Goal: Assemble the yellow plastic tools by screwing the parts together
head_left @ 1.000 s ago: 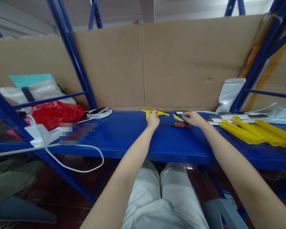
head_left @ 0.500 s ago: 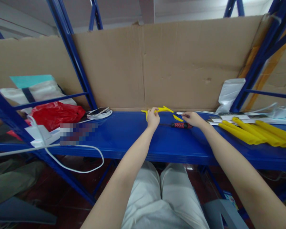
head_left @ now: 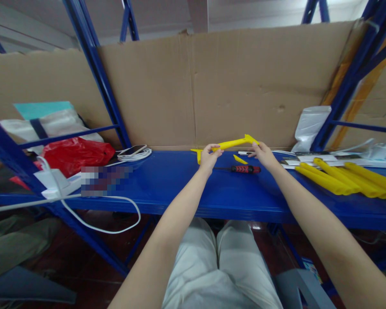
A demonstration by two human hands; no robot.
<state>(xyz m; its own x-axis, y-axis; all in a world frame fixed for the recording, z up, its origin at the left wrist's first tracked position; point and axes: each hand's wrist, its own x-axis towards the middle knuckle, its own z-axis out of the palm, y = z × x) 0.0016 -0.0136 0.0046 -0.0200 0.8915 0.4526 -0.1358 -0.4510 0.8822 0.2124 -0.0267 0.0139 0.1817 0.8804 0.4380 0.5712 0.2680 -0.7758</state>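
Observation:
My left hand (head_left: pixel 208 159) is closed on the near end of a long yellow plastic handle-like piece (head_left: pixel 233 143), held raised just above the shelf. At its forked far end, my right hand (head_left: pixel 263 154) pinches the tip between its fingers. Partly hidden behind my left hand is another yellow T-shaped part (head_left: pixel 197 155). Between my hands a small flat yellow piece (head_left: pixel 240 159) lies on the blue shelf. Below it rests a screwdriver (head_left: pixel 246 169) with a red and black handle, its shaft pointing left.
Several yellow tubes (head_left: pixel 328 178) lie on the right. A phone (head_left: pixel 133 149) with a white cable, a red plastic bag (head_left: pixel 77 153) and a white power strip (head_left: pixel 67 184) are on the left. Cardboard (head_left: pixel 238 90) walls off the back, between blue posts (head_left: pixel 99 73).
My left hand has lifted and turned the yellow piece, swinging its far end right and up. My right hand has moved from beside the screwdriver handle onto that end.

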